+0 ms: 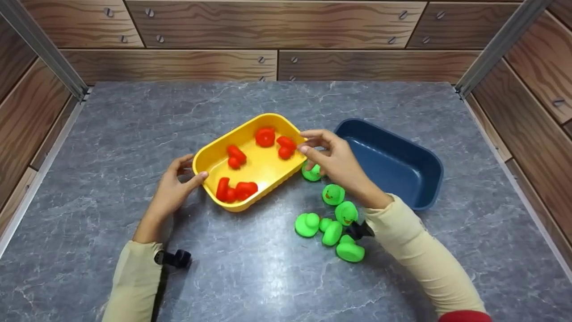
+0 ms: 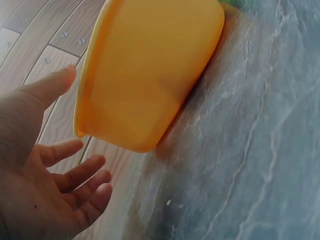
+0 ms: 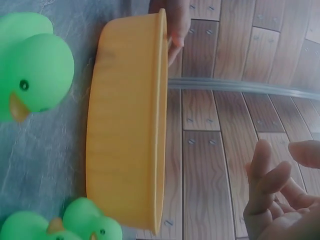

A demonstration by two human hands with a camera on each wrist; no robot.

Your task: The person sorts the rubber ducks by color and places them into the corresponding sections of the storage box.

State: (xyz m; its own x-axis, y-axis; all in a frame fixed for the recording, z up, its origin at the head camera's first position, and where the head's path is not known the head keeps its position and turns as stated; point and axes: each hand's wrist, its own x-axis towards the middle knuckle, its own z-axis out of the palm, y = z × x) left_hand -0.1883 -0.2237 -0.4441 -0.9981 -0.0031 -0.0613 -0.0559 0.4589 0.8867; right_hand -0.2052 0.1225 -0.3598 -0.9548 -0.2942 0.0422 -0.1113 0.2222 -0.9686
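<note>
A yellow tray [image 1: 268,167] sits slantwise near the middle of a grey, marble-patterned worktop [image 1: 250,268], with five red toys [image 1: 265,137] scattered inside it. A person's two bare hands frame the tray, one at each end. The left hand [image 1: 170,190] is at the left end, its thumb raised beside the rim and its fingers spread loosely below, grasping nothing. The right hand [image 1: 333,156] is at the right end, fingers slightly bent and parted from the thumb; from overhead the fingertips overlap the rim, but the right wrist view shows a gap between hand and tray. Six green rubber ducks [image 1: 346,213] lie in a loose trail on the worktop, below and beside the right hand. A dark blue tray [image 1: 393,165] stands to the right, partly behind that hand. Both arms wear cream sleeves [image 1: 424,250], and wood-patterned panels [image 1: 286,24] enclose the worktop.
</note>
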